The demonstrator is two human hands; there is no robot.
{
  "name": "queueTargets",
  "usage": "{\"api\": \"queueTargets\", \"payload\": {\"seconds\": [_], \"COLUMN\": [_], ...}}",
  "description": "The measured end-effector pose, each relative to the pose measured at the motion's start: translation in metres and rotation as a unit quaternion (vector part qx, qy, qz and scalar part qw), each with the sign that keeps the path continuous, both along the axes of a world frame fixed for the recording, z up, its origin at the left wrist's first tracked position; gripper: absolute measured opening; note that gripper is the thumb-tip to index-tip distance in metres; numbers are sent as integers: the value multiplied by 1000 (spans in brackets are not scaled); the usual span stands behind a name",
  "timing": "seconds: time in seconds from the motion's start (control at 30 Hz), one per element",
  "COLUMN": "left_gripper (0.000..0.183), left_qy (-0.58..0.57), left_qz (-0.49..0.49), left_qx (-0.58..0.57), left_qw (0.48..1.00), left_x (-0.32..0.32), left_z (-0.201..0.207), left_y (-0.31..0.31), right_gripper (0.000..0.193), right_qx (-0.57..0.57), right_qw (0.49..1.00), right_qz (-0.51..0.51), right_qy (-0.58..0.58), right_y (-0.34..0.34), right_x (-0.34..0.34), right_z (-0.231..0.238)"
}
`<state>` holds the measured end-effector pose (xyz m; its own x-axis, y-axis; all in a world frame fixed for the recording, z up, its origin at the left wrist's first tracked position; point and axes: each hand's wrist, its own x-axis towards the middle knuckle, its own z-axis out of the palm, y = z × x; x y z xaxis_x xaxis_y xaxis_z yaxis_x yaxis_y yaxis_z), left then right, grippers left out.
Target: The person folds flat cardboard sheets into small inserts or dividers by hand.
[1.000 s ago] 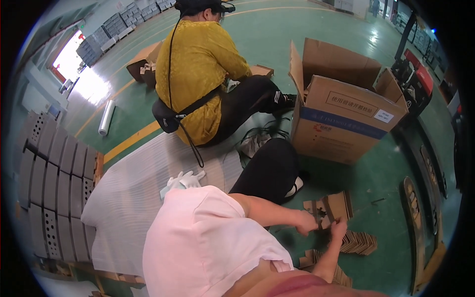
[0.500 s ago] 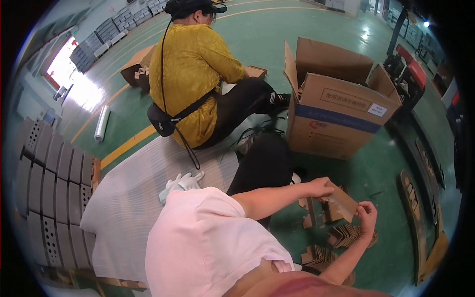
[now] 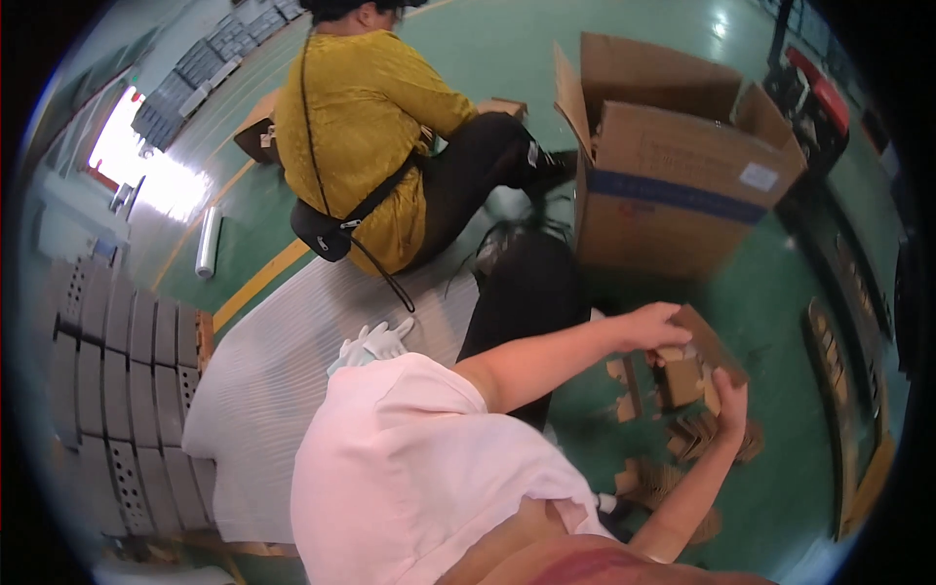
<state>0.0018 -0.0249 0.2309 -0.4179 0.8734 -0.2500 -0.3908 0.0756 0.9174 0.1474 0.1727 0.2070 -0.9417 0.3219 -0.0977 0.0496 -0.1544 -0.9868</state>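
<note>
Between my two hands is a brown cardboard piece [image 3: 714,345], long and narrow, tilted down to the right. My left hand [image 3: 655,329] grips its upper end, fingers bent round the edge. At the lower end, my right hand [image 3: 729,398] is closed on it with the thumb against the board. Below them on the green floor lie a small folded cardboard block [image 3: 680,383] and a notched cardboard strip [image 3: 625,388]. Stacks of angled cardboard pieces [image 3: 690,437] rest under my right forearm, partly covered by it.
A large open carton [image 3: 673,219] stands ahead. Left of it a person in a yellow shirt [image 3: 361,127] sits on the floor. White gloves [image 3: 375,343] lie on a foam sheet [image 3: 263,409]. Grey metal parts [image 3: 127,390] are stacked at left; pallet-truck forks [image 3: 831,390] lie at right.
Both hands have turned the cardboard piece, whose broad face showed before and whose narrow side shows now. My left hand has moved up and right. The view has shifted slightly.
</note>
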Motion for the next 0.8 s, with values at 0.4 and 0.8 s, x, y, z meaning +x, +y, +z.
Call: {"api": "queueTargets", "payload": {"seconds": [0.4,0.8], "left_gripper": [17,16], "left_qy": [182,114], "left_qz": [144,113], "left_qx": [-16,-16], "left_qw": [973,987], "left_x": [9,24], "left_z": [-30,-20], "left_y": [23,22], "right_gripper": [29,29], "right_qx": [-152,63], "right_qw": [967,986], "right_qz": [-181,-154], "right_qy": [-98,17], "right_y": [-52,-49], "right_x": [-54,-41], "right_z": [-24,-41]}}
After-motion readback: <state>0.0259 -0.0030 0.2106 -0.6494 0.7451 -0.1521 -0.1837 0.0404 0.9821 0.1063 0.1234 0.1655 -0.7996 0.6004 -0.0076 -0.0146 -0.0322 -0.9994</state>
